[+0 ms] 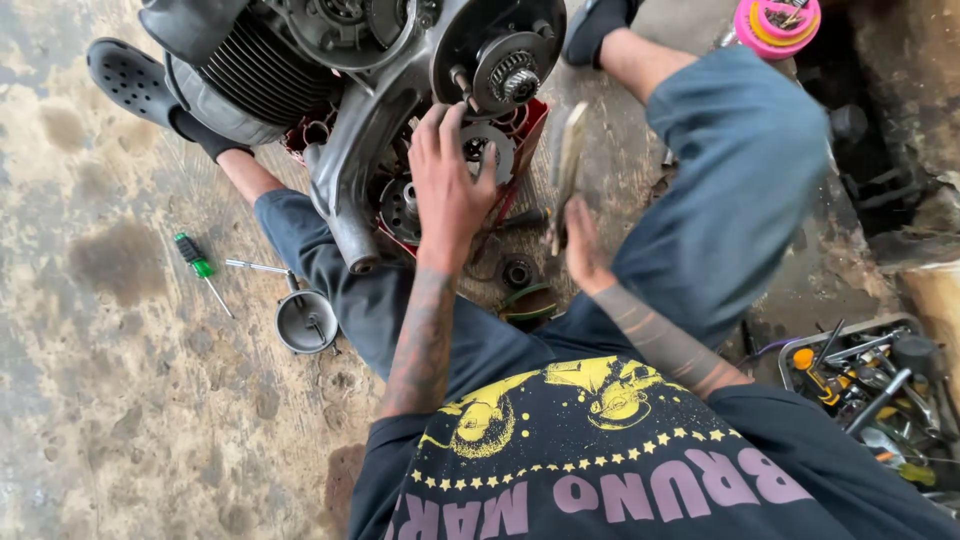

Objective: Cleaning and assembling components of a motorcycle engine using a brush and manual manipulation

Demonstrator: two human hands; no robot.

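Hands: left [452, 180] spread on one engine disc [488, 150]; right [580, 245] gripping one hammer [568, 165].

engine [330, 70]: cut off by the top edge
right hand [583, 250]: tool in it motion-blurred, kind unclear
tool tray [880, 385]: cut by right edge, contents too jumbled to tell

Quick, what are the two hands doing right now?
Left hand: open, fingers spread on the round metal part of the engine.
Right hand: closed around a wooden-handled tool.
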